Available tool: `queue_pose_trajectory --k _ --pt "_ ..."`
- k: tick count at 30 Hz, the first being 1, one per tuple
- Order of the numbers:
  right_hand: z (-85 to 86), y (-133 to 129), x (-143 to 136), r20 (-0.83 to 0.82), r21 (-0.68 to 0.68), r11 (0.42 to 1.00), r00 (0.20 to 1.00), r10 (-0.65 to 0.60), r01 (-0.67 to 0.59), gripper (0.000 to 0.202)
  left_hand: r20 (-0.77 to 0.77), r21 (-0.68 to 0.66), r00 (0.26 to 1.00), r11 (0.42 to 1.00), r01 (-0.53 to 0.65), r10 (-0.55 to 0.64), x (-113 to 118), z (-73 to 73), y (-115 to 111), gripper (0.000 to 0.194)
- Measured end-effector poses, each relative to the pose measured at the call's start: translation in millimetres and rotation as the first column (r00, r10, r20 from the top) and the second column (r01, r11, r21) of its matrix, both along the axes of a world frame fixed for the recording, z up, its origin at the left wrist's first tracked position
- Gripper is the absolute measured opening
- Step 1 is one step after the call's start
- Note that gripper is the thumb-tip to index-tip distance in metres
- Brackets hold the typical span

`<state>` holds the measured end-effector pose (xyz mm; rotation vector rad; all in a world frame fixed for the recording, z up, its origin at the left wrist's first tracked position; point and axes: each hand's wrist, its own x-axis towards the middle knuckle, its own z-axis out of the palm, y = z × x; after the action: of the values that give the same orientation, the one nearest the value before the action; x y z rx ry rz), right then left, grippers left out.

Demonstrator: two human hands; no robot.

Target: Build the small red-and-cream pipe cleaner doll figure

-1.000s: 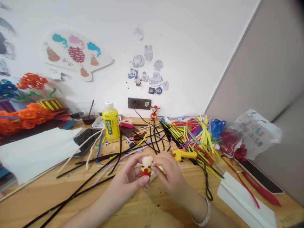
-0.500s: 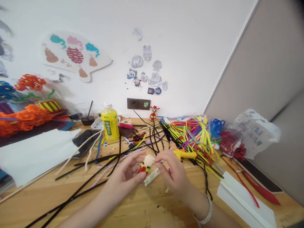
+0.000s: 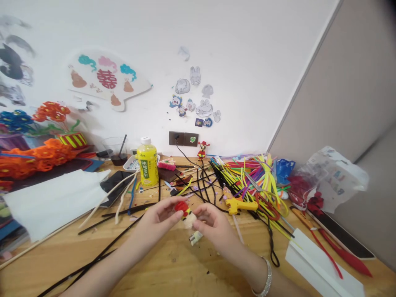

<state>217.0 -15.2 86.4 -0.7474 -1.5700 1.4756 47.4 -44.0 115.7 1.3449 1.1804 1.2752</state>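
Note:
Above the front of the wooden table, my left hand (image 3: 163,215) grips a small pipe-cleaner doll (image 3: 186,215) between thumb and fingers. The doll is tilted, its red and yellow part up and its cream-coloured, round head (image 3: 189,222) lower right. My right hand (image 3: 213,225) is closed at the cream head, thumb and fingertips against it. Just below the doll lies a pale lighter (image 3: 195,238), partly behind my right hand. A yellow glue gun (image 3: 243,205) lies beyond my right hand.
Bundled coloured pipe cleaners (image 3: 262,177) and scissors (image 3: 253,181) lie at the back right. A yellow drink bottle (image 3: 147,163) and a plastic cup (image 3: 119,152) stand back left. Black pipe cleaners (image 3: 102,255) cross the left side. Folded white paper (image 3: 321,264) lies right, a small red-hatted doll (image 3: 202,150) by the wall.
The doll has been turned over in my hands: its cream head, upper before, now points down to the right, with red on top. The view has shifted slightly.

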Motion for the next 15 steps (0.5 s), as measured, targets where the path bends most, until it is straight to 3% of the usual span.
queue_pose_trajectory --k 6,15 --pt "-2.2 0.7 0.0 -0.005 0.014 0.998 0.998 -0.056 0.056 0.021 -0.068 0.059 0.997 0.997 0.043 -0.039 -3.2 -8.0 0.9 0.034" --pt "3.5 -1.3 0.7 0.104 0.117 0.991 0.991 -0.081 0.069 0.013 -0.431 0.261 0.901 0.963 0.066 0.055 -5.3 -5.0 -3.6 0.034"
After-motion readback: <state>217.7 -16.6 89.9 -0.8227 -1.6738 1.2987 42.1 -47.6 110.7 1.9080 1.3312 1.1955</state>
